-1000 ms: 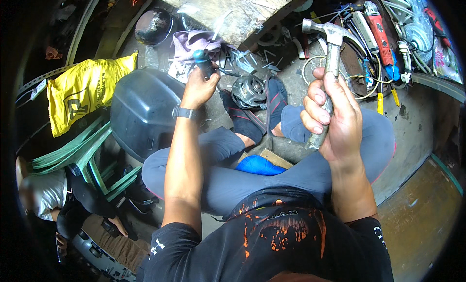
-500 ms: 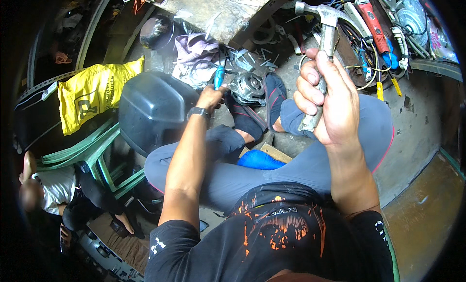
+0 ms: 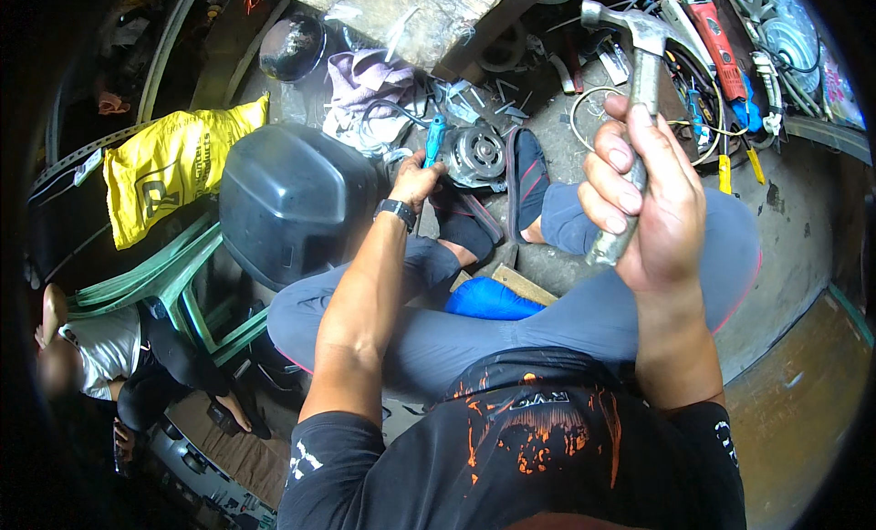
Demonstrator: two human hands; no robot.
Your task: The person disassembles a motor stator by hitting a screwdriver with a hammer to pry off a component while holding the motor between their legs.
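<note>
My right hand (image 3: 662, 197) is raised on the right, closed round the handle of a claw hammer (image 3: 644, 74), its metal head up. My left hand (image 3: 417, 181) is closed round a slim tool with a blue handle (image 3: 435, 136); a thin shaft shows below the fist, and its exact kind is unclear. A dark cable curves close to the handle's top. Just right of that hand, a round metal motor-like part (image 3: 476, 154) rests on the floor beside my feet. The hammer is held well apart from it.
A dark plastic case (image 3: 297, 206) and a yellow sack (image 3: 173, 170) lie left. Beyond are a cloth (image 3: 365, 83), metal scraps and a wooden block (image 3: 411, 19). A red angle grinder (image 3: 716, 51) and cables fill the far right. Another person (image 3: 100, 357) sits at lower left.
My right hand and the hammer have moved right and slightly nearer. My left hand has shifted a little right with the blue-handled tool. The whole view has also shifted slightly.
</note>
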